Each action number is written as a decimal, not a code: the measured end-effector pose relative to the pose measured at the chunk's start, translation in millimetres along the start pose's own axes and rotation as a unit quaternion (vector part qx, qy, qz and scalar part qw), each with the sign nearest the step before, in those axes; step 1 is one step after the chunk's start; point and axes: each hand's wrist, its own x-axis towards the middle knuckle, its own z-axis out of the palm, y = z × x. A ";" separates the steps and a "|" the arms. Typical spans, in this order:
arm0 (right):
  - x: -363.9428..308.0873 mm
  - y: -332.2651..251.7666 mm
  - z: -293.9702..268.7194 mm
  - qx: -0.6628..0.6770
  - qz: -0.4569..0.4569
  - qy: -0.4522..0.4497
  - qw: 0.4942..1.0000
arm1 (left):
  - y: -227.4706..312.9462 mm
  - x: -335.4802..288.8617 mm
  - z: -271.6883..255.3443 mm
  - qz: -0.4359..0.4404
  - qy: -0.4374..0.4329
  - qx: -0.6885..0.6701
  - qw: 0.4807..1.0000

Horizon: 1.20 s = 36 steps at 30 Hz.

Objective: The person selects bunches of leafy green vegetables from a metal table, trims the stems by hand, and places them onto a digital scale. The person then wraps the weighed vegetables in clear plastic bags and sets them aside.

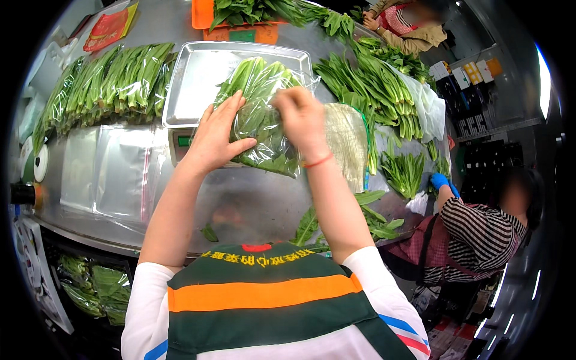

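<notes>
A clear plastic bag [264,147] full of leafy green vegetables lies over the near right part of a metal tray on a scale. Pale cut stems [255,75] point away from me and leaves fill the near end. My left hand [221,133] rests on the bag's left side, open, fingers stretched out and thumb apart. At the bag's right side is my right hand [305,123], fingers bent and smeared by motion; whether they grip the film cannot be made out. The metal tray [195,78] shows bare at its left.
Packed greens [114,81] line the left, behind flat empty bags [108,171]. Loose greens [372,90] and a pale woven mat [347,141] lie to the right. An orange crate [201,15] stands behind. Two co-workers are at the right; one wears a blue glove [443,181].
</notes>
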 end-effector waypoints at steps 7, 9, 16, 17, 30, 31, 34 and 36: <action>-63.3 44.8 -142.8 0.388 0.076 0.177 0.901 | -1.3 -3.3 0.4 0.015 0.006 0.019 1.000; -94.4 60.0 -173.7 0.370 0.111 0.263 0.884 | -2.0 -3.2 0.8 0.021 0.003 0.015 1.000; -137.7 54.9 -168.9 -0.396 0.053 0.093 0.912 | -2.3 -0.8 1.9 0.030 -0.001 0.028 0.999; -128.9 39.2 -148.7 -0.349 0.000 0.100 0.932 | -2.0 -0.4 1.8 0.031 -0.002 0.027 0.999; -73.8 20.5 -38.0 -0.236 -0.167 -0.180 0.940 | -15.1 -6.2 3.1 0.006 0.023 0.112 0.993; -75.9 26.1 -46.9 -0.219 -0.165 -0.189 0.943 | -19.3 -7.0 2.5 -0.002 0.026 0.122 0.992; -80.2 34.8 -60.0 -0.252 -0.154 -0.148 0.944 | -22.5 -8.0 2.4 -0.018 0.030 0.135 0.990; -83.7 28.2 -57.7 -0.322 -0.169 -0.094 0.927 | -21.9 -6.7 2.9 -0.023 0.029 0.136 0.990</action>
